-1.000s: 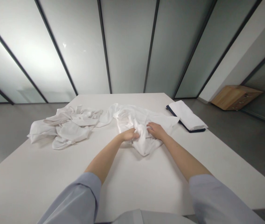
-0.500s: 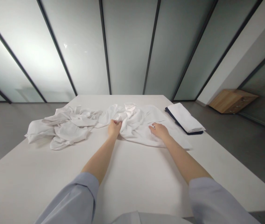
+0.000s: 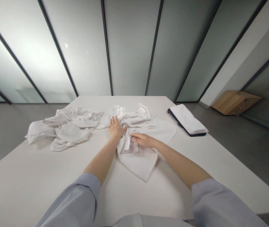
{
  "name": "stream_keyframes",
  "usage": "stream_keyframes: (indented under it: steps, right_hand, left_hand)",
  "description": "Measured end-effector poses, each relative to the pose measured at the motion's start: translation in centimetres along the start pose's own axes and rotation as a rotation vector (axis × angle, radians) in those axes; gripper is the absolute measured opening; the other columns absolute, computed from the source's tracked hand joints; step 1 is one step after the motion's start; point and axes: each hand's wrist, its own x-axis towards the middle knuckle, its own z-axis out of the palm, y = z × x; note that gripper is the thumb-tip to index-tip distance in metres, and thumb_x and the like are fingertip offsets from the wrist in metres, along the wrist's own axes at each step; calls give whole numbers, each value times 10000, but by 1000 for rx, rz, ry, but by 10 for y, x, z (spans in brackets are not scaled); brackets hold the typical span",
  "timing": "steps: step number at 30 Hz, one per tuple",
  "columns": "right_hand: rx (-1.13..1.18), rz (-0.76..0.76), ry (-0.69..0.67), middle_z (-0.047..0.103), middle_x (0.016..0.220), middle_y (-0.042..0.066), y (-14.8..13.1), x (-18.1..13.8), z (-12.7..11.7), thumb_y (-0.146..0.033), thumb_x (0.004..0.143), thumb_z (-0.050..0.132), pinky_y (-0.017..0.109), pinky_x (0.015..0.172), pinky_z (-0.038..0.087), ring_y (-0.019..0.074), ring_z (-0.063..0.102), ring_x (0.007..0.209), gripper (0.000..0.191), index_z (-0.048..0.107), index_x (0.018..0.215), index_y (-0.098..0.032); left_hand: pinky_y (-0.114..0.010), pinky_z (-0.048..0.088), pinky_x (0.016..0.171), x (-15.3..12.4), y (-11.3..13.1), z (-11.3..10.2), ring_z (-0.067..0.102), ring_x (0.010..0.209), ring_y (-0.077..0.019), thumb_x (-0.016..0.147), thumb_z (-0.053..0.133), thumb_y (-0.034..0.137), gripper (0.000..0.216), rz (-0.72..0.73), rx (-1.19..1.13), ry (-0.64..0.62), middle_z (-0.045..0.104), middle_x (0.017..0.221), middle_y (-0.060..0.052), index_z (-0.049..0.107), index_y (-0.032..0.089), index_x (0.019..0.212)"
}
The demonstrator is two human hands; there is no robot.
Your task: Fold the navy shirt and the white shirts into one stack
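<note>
On the table [image 3: 129, 198], the white garment [image 3: 142, 162] is now pointing a corner toward the person, so it is apparently still lying unevenly. The left hand [image 3: 116, 128] is resting on it, fingers spread; the right hand [image 3: 145, 140] is touching it, but whether gripping, one cannot tell.

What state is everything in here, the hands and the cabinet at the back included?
Left hand: fingers spread, on the middle cloth.
Right hand: fingers bent at the middle cloth; whether pinching is unclear.
Middle cloth: white, partly bunched, partly spread flat.
Left pile: white fabric, crumpled.
White cloth: neatly folded.
Dark item: flat beneath it, mostly hidden.
Wooden cabinet: standing on the floor.
</note>
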Motion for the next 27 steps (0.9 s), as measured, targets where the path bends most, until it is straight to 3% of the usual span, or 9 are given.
stream_keyframes:
  steps: [3,6,8,11,15,19,22,25,27]
  right_hand:
    - [-160,69,106,664,1209,71,28,9,-20,-205,927,410,302,991,418,190,591,1120,350,641,1191,-186]
    - [-442,213,116,631,1257,103,64,10,-33,-167,907,419,352,1032,376,223,544,1190,362,647,1189,-176]
    - [-553,317,137,518,1399,111,83,6,-34,-221,933,406,390,1069,332,251,455,1289,417,559,1318,-178]
    - [-620,487,204,383,1508,92,98,-1,-26,-320,970,335,442,1089,286,301,338,1369,495,416,1442,-197]
    - [-675,614,223,445,1457,121,86,-4,-15,-350,964,304,476,1028,326,347,394,1307,505,445,1417,-175]
    - [-742,545,201,581,1288,177,64,-11,-16,-371,938,371,444,936,378,333,522,1145,449,595,1252,-141]
    - [-680,481,222,677,1093,153,59,-15,-27,-344,916,426,362,877,404,278,587,1027,347,684,1047,-153]
    - [-517,416,389,710,923,106,57,-12,-38,-284,880,462,310,820,419,233,613,924,260,698,868,-174]
    - [-333,290,531,708,860,80,49,-6,-39,-271,846,485,303,796,432,218,617,871,228,690,804,-180]
  left_hand:
    - [-428,393,997,2,7,-12,458,1261,-322,813,586,403,516,35,68,21,510,1359,-166,496,169,1264]
    - [-410,409,950,4,18,-20,594,1067,-272,896,449,425,302,78,153,-121,669,1080,-110,617,203,1014]
    - [-404,422,929,4,25,-22,624,1011,-269,885,440,521,389,103,204,-295,693,1019,-107,637,198,974]
    - [-409,431,928,3,29,-20,606,1073,-300,771,508,694,604,133,249,-498,668,1142,-135,628,188,1077]
    - [-478,316,1061,8,13,-16,445,1291,-332,678,596,724,752,182,268,-586,508,1398,-152,561,205,1221]
    - [-538,205,1113,21,-9,-18,389,1339,-334,704,648,610,766,144,273,-608,461,1439,-163,472,198,1325]
    - [-546,221,1105,25,-9,-24,417,1315,-346,707,664,577,907,163,266,-573,491,1397,-204,332,143,1430]
    - [-485,333,1054,19,6,-29,414,1311,-354,749,645,537,910,267,232,-414,473,1406,-204,260,148,1476]
    - [-442,369,1035,12,19,-29,411,1317,-339,747,672,463,877,390,170,-332,407,1466,-167,269,205,1481]
